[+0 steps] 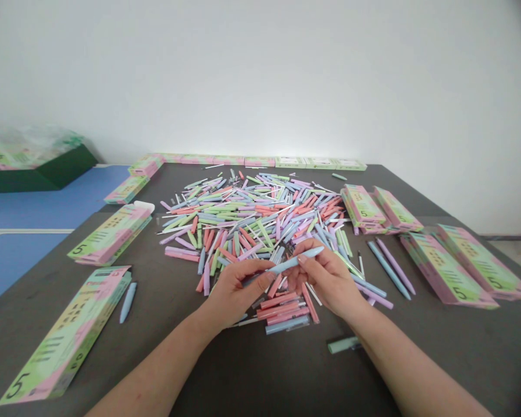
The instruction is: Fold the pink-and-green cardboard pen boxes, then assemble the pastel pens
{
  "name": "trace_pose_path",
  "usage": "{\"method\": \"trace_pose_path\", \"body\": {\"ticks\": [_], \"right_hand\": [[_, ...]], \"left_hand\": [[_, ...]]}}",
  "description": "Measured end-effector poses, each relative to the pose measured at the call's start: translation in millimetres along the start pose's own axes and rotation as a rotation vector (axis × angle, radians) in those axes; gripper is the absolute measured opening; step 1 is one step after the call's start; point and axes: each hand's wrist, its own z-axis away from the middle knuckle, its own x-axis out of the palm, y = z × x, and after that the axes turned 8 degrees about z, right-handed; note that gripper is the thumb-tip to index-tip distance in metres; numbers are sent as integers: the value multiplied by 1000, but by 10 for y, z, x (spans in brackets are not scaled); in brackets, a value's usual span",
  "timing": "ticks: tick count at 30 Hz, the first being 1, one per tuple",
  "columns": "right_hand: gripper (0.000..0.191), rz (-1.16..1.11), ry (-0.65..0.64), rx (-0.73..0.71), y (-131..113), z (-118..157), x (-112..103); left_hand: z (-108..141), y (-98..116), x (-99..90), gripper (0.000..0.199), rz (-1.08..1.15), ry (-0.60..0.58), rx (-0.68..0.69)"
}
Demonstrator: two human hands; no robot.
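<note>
A slim pale-blue plastic pen point(295, 262) is pinched by the curled fingers point(312, 267) of the left hand point(237, 291) and right hand point(327, 281), held above a heap of pastel pens point(247, 223).

Dark green box point(39, 176), white wall point(260, 75)

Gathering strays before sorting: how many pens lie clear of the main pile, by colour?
Pale blue pens: 2
Lilac pens: 1
Mint green pens: 2
Total: 5
</note>
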Motion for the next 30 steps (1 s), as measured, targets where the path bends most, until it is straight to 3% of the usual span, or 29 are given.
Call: {"method": "trace_pose_path", "body": {"ticks": [5, 12, 17, 30], "right_hand": [[14, 154, 36, -52, -44, -13, -87], [16, 261, -27, 63, -188, -15, -169], [18, 441, -4, 48, -257, -8, -190], [28, 616, -7, 61, -236, -10, -215]], "left_hand": [[-9, -17, -36, 23, -37, -9, 53], [-43, 56, -82, 21, -137, -69, 179], [-44, 51, -107, 20, -167, -87, 244], [-48, 30, -114, 18, -185, -80, 245]]}}
